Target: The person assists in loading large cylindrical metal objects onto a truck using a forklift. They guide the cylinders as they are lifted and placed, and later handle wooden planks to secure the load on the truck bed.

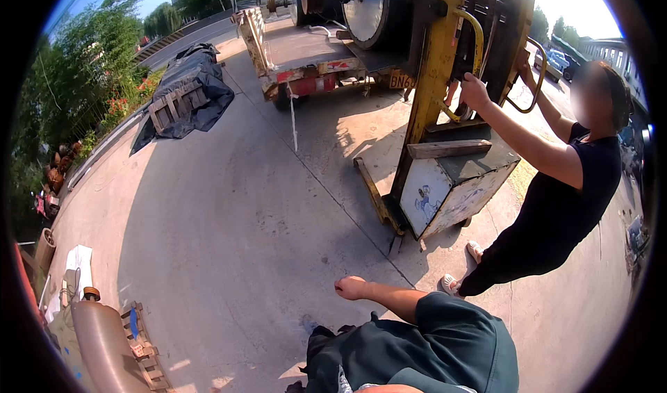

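Right now your right hand (349, 287) is hanging out in front of you above the concrete yard (229, 240), fingers curled into a loose fist and gripping nothing. Your forearm is reaching leftward from a dark green sleeve (451, 337) low in the view. Your left hand is not showing anywhere, so you cannot tell what its fingers are doing.

Nearest to your fist — though well apart from it — a yellow forklift mast (431, 80) is standing on the concrete, with a white-sided box base (445, 195) at its foot and one fork blade (372, 191) lying along the ground toward you. A co-worker in black (556, 205) is standing just to the right of the base, both hands raised and gripping curved yellow handles (476, 38) on the machine.

Behind the mast a flatbed truck (306, 52) is carrying a large metal disc (368, 7). Off to the left, a wooden pallet (177, 104) is leaning on a dark tarpaulin (201, 80) — and a brown cylinder (104, 344) is lying beside another pallet at the lower left.
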### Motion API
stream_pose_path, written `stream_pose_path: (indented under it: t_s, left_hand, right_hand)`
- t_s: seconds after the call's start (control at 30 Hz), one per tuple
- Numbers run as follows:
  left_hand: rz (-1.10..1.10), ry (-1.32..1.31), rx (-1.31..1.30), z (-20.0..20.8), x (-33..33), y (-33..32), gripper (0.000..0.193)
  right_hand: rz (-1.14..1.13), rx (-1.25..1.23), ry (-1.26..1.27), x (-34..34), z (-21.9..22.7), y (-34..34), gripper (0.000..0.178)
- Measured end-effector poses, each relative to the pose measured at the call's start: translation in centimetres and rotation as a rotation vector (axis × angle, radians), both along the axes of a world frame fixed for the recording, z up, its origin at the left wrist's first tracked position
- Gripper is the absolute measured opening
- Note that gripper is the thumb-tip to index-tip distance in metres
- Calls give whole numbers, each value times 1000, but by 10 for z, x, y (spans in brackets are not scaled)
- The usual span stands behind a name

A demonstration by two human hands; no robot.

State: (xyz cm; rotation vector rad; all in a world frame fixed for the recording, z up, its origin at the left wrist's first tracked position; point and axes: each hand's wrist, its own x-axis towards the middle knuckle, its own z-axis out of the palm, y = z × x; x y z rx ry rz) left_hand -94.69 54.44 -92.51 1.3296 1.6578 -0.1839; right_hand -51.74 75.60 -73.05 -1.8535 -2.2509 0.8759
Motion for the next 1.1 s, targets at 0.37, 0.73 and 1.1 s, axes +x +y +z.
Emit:
stream_pose_path:
  t_s: [0.37, 0.73, 1.1]
  left_hand:
    - [330, -308, 94, 51, -38, 486, 31]
    - [427, -586, 156, 66, 56, 801, 21]
    - [419, -731, 944, 242, 75, 1104, 42]
  right_hand:
    - [-724, 198, -67, 116, 97, 116, 24]
    - [-997, 587, -144, 226, 219, 353, 19]
    - [-781, 1473, -402, 218, 483, 608, 16]
